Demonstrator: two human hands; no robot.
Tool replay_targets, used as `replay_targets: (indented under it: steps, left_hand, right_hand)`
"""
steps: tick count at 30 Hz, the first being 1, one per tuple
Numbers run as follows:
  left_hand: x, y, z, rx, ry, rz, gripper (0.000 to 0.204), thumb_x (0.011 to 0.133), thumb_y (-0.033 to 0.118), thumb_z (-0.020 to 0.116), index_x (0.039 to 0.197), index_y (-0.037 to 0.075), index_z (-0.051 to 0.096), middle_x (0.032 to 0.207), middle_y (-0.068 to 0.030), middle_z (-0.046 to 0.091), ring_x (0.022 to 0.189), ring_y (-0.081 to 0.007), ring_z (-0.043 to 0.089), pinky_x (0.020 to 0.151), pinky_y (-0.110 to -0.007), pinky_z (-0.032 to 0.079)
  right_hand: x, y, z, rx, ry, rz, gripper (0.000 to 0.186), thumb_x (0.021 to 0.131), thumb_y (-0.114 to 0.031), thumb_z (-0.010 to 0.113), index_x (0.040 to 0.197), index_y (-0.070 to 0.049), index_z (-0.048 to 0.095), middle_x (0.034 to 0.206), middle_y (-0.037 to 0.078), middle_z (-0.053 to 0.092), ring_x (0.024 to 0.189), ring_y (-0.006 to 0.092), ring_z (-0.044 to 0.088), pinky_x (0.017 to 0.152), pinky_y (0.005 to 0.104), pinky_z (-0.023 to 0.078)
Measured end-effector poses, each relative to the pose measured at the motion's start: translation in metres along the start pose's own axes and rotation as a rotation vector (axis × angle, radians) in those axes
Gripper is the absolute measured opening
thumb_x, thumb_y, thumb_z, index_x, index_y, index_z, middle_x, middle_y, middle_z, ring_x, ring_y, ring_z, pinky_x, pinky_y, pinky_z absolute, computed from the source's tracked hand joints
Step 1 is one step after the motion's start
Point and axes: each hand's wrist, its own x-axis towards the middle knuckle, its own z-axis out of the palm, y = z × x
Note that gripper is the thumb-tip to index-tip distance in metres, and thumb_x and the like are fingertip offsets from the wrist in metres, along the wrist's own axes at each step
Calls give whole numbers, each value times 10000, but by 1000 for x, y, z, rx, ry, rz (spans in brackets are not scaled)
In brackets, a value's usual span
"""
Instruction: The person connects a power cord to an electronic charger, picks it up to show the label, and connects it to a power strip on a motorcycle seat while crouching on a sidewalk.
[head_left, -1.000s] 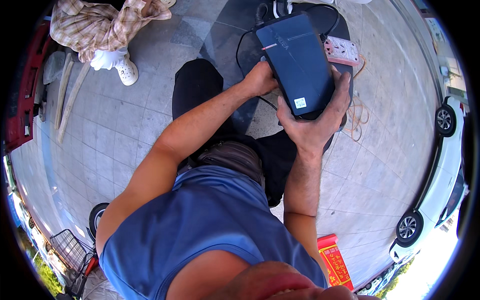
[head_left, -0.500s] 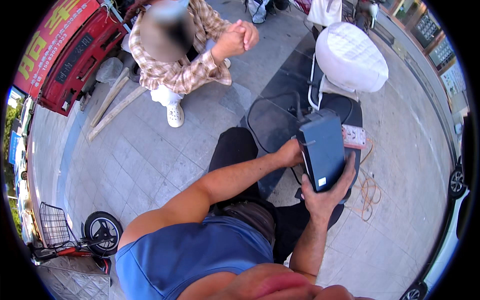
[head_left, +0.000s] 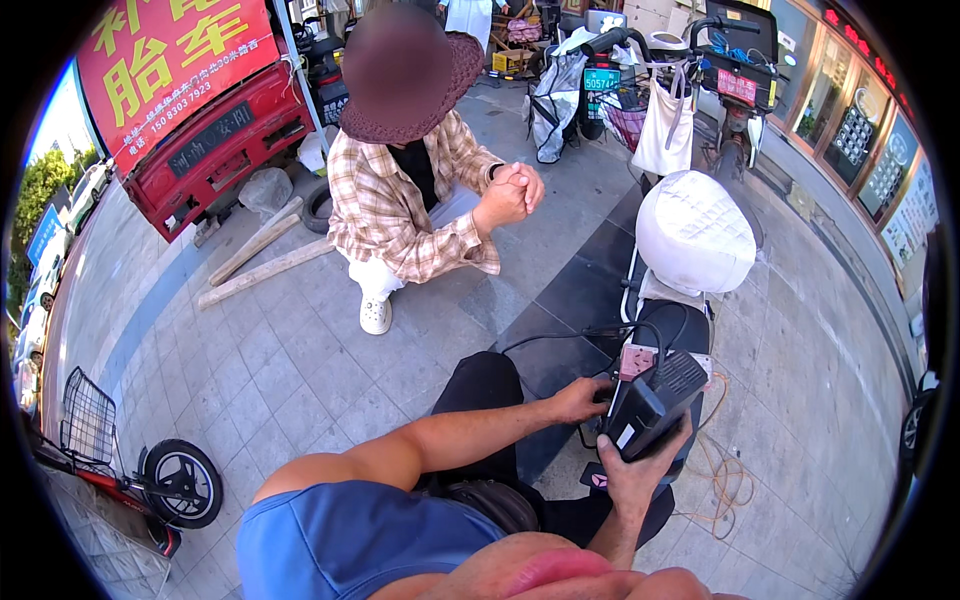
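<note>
A black box-shaped charger with a finned end is tilted in front of me over the dark scooter footboard. My right hand grips its near end, thumb on one side and fingers round the other. At its left edge my left hand is closed, fingertips against the side; what lies under them is partly hidden. A black cable loops off to the left behind the charger. Just beyond it lies a pink-and-white power strip, partly covered by the charger.
A scooter seat under a white quilted cover rises ahead. Facing me, a person in a plaid shirt squats with hands clasped. Orange wire lies coiled at right. Wooden poles and a red vehicle panel are at far left.
The charger has turned and tipped, now showing its finned end, and sits closer to me. Both hands stay on it. The view has tilted up, showing more background.
</note>
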Motion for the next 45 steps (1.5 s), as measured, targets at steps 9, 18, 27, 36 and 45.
replay_targets:
  steps: [9, 18, 27, 36, 45]
  left_hand:
    - [-19, 1, 0, 132, 12, 190, 378, 836, 144, 729, 1198, 36, 710, 1025, -261, 716, 943, -424, 705, 841, -473, 551]
    - [-18, -63, 0, -461, -26, 123, 349, 872, 132, 717, 1205, 31, 684, 999, -180, 700, 898, -314, 692, 807, -435, 551]
    - [-8, 33, -1, -864, -80, 16, 455, 990, 120, 675, 1414, 4, 556, 1332, -131, 652, 1195, -232, 650, 991, -394, 575]
    - [-3, 6, 5, -803, -82, -53, 483, 970, 123, 704, 1414, 5, 556, 1331, -133, 653, 1194, -228, 651, 986, -389, 577]
    - [4, 3, 11, -793, -68, -50, 512, 950, 127, 733, 1415, 7, 555, 1330, -135, 654, 1193, -223, 653, 981, -384, 579]
  right_hand:
    - [-15, -22, 7, -136, -8, -58, 1188, 585, -196, 907, 1542, 45, 247, 1469, 236, 388, 1381, 361, 400, 1185, 478, 290]
    - [-31, -28, 19, -183, -24, -54, 1159, 607, -194, 919, 1536, 40, 266, 1474, 215, 398, 1389, 335, 402, 1184, 448, 296]
    - [-9, -20, 19, -430, 18, -233, 1040, 605, -192, 905, 1476, 38, 385, 1347, 249, 528, 1233, 389, 566, 1050, 474, 471]
    - [5, -7, 27, -513, 39, -253, 1065, 617, -234, 901, 1516, 9, 385, 1381, 240, 537, 1266, 385, 568, 1073, 473, 465]
    - [9, 1, 33, -598, 55, -272, 1007, 620, -238, 900, 1489, -5, 446, 1363, 214, 580, 1208, 386, 594, 1017, 484, 503]
